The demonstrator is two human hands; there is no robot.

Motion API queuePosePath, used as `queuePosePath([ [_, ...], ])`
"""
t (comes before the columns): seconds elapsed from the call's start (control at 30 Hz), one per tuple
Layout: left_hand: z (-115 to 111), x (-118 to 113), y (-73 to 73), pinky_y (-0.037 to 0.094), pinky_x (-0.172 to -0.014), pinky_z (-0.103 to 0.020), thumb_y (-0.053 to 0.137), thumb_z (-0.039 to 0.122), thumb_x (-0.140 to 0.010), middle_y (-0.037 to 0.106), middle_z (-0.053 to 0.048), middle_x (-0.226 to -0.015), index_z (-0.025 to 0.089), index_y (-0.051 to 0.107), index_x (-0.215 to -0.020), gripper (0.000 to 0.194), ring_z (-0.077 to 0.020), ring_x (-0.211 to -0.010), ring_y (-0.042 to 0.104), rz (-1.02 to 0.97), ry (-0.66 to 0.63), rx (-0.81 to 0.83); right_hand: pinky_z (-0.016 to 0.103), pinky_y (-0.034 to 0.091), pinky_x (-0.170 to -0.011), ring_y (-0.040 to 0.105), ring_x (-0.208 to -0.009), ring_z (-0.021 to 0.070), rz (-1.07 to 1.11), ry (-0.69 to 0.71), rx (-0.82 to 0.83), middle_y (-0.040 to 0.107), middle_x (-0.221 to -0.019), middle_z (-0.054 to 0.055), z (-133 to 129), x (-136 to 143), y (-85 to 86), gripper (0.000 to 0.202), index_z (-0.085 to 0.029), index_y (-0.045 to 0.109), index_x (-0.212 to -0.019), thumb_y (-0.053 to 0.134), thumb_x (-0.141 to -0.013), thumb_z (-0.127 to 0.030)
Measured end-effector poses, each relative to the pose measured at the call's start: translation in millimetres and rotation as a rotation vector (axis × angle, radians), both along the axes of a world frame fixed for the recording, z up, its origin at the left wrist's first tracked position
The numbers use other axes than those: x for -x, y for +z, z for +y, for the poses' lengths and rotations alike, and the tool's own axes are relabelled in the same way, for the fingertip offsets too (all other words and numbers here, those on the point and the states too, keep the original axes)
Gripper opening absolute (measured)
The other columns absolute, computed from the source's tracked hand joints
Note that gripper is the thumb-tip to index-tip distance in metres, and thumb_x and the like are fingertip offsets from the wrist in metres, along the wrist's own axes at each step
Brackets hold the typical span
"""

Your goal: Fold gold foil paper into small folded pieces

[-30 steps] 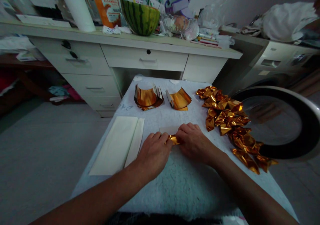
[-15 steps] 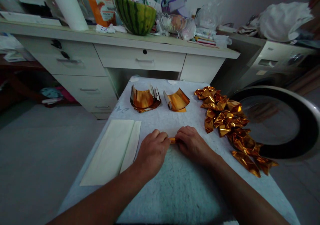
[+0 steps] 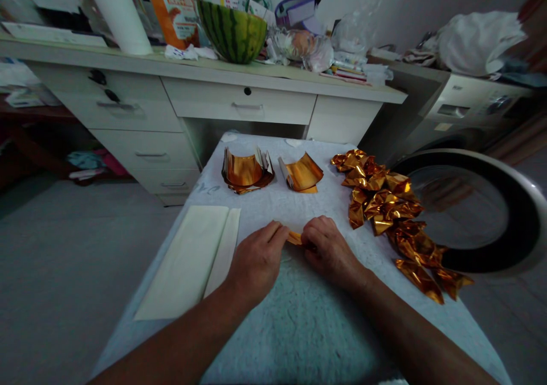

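Note:
A narrow piece of orange-gold foil (image 3: pixel 294 238) shows between my two hands, over the middle of the cloth-covered table. My left hand (image 3: pixel 260 259) is closed on its left end. The fingers of my right hand (image 3: pixel 328 249) are wrapped round its right end. Beyond them lie a curved stack of gold foil sheets (image 3: pixel 244 171) and a smaller curved foil stack (image 3: pixel 304 174). Folded pale paper (image 3: pixel 188 259) rests flat beside my left hand. Several crumpled gold foil pieces (image 3: pixel 376 197) are heaped to the right.
Behind the table stands a white desk (image 3: pixel 239 103) with drawers, holding a watermelon half (image 3: pixel 232 31), an orange packet and plastic bags. At the right, the round open door (image 3: pixel 523 214) of a washing machine (image 3: pixel 459 106) reaches close to the table's edge.
My left hand has tilted slightly, its fingers now more stretched along the foil. The foil between my hands looks flatter and more slanted than before.

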State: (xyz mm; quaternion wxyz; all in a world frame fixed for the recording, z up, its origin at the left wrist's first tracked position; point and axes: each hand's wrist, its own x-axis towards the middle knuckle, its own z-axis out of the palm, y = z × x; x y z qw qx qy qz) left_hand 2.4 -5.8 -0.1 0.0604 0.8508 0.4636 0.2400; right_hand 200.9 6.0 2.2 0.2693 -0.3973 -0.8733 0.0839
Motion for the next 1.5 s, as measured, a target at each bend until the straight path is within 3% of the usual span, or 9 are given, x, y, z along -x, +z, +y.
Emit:
queuePosePath([
  [0.2, 0, -1, 1.1, 0.051, -0.102, -0.039, 0.052, 0.004, -0.086, 0.053, -0.013, -0.135, 0.016, 0.055, -0.116, 0.033, -0.0247, -0.124, 0.055, -0.177, -0.052, 0.034, 0.033, 0.032, -0.074, 0.047, -0.082, 0.0198, 0.003, 0.036, 0.033, 0.057, -0.085, 0.004, -1, -2, 2.7, 0.013, -0.019, 0.052, -0.084, 0.057, -0.083, -0.008],
  [0.43, -2, 4, -3.0, 0.048, -0.102, -0.049, 0.058, 0.007, -0.082, 0.061, -0.012, -0.124, 0.016, 0.061, -0.108, 0.028, -0.029, -0.119, 0.057, -0.061, -0.036, 0.137, 0.033, 0.034, -0.077, 0.05, -0.084, 0.0191, -0.089, 0.093, 0.152, 0.059, -0.085, 0.003, -1, -1, 1.6, 0.018, -0.019, 0.058, -0.085, 0.058, -0.078, -0.002],
  [0.6, -5, 4, 1.7, 0.031, -0.108, -0.064, 0.062, 0.014, -0.082, 0.059, -0.009, -0.132, 0.021, 0.066, -0.102, 0.021, -0.0391, -0.132, 0.043, 0.019, 0.029, 0.06, 0.033, 0.035, -0.078, 0.052, -0.085, 0.0182, -0.097, 0.124, 0.235, 0.061, -0.085, 0.001, -3, -3, 3.4, 0.019, -0.019, 0.06, -0.086, 0.061, -0.076, -0.003],
  [0.77, -4, -1, 1.7, 0.048, -0.093, -0.043, 0.064, 0.011, -0.081, 0.062, -0.007, -0.117, 0.02, 0.065, -0.099, 0.02, -0.025, -0.108, 0.058, -0.074, -0.134, 0.202, 0.032, 0.036, -0.078, 0.054, -0.083, 0.017, -0.016, 0.079, 0.286, 0.062, -0.083, 0.0, -2, -5, 3.1, 0.015, -0.019, 0.057, -0.083, 0.064, -0.079, -0.006],
  [0.87, -2, -5, 0.7, 0.049, -0.086, -0.039, 0.062, 0.01, -0.083, 0.064, -0.004, -0.103, 0.02, 0.065, -0.092, 0.014, -0.0216, -0.096, 0.059, -0.102, -0.14, 0.247, 0.031, 0.038, -0.078, 0.055, -0.082, 0.0166, 0.014, 0.081, 0.322, 0.063, -0.082, 0.0, 0, -7, 2.6, 0.01, -0.019, 0.058, -0.083, 0.066, -0.084, -0.012],
  [1.03, 2, -8, 1.0, 0.048, -0.082, -0.038, 0.059, 0.008, -0.085, 0.063, -0.004, -0.092, 0.019, 0.064, -0.082, 0.012, -0.0212, -0.091, 0.058, -0.126, -0.11, 0.282, 0.033, 0.038, -0.081, 0.054, -0.088, 0.0189, 0.004, 0.089, 0.326, 0.062, -0.088, 0.003, 1, -12, 4.4, 0.005, -0.019, 0.064, -0.087, 0.068, -0.086, -0.018],
  [1.5, 0, -6, 1.9, 0.046, -0.083, -0.039, 0.058, 0.008, -0.084, 0.059, -0.003, -0.092, 0.02, 0.06, -0.078, 0.013, -0.0204, -0.091, 0.054, -0.235, -0.1, 0.309, 0.034, 0.037, -0.082, 0.052, -0.088, 0.0177, 0.037, 0.049, 0.427, 0.061, -0.087, 0.001, 4, -15, 5.5, 0.005, -0.019, 0.065, -0.083, 0.069, -0.085, -0.015],
])
